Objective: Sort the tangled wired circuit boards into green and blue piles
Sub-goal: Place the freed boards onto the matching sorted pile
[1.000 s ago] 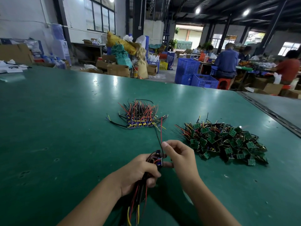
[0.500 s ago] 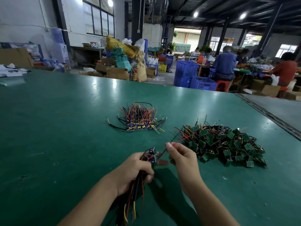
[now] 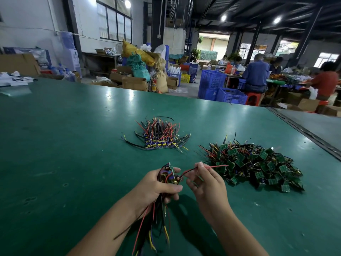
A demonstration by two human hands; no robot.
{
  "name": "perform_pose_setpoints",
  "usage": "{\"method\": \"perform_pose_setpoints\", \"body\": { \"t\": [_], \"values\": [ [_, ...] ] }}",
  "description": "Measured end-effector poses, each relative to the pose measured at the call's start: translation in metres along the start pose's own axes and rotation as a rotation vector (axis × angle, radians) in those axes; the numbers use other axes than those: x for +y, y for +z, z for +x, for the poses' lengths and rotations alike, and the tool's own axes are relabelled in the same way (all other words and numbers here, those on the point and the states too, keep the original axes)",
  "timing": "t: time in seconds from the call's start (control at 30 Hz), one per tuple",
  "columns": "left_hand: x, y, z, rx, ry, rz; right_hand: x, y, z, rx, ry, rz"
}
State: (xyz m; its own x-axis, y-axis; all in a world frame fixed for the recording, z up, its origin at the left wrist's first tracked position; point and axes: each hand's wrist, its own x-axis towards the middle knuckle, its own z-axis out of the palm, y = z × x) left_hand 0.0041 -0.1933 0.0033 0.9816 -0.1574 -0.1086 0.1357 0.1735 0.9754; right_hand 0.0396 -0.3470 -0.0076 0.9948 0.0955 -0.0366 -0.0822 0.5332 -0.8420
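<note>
My left hand grips a tangled bundle of wired circuit boards, its loose wires hanging down toward me below the fist. My right hand pinches a red and black wire pair that runs from that bundle toward the right. A pile of blue boards with red, black and yellow wires lies on the green table beyond my hands. A larger pile of green boards lies to the right, close to my right hand.
A seam and a grey table section run along the far right. Beyond the table's far edge stand blue crates, cardboard boxes and seated people at work. White papers lie at the far left.
The wire pinched by my right hand has swung from pointing up at the blue pile to pointing right toward the green pile. Both hands stayed near the same spot.
</note>
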Motion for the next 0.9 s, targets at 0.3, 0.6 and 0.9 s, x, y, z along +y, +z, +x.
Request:
{"method": "perform_pose_setpoints", "body": {
  "t": [0.3, 0.6, 0.9],
  "values": [
    [0.001, 0.017, -0.012, -0.181, 0.158, 0.056, 0.009, -0.006, 0.006, -0.03, 0.282, 0.002],
    [0.001, 0.016, -0.012, -0.139, 0.231, 0.054, 0.014, -0.002, 0.006, -0.118, 0.332, 0.021],
    [-0.006, 0.016, -0.005, 0.084, 0.223, 0.079, 0.002, -0.01, 0.008, -0.259, 0.089, -0.07]
  ]
}}
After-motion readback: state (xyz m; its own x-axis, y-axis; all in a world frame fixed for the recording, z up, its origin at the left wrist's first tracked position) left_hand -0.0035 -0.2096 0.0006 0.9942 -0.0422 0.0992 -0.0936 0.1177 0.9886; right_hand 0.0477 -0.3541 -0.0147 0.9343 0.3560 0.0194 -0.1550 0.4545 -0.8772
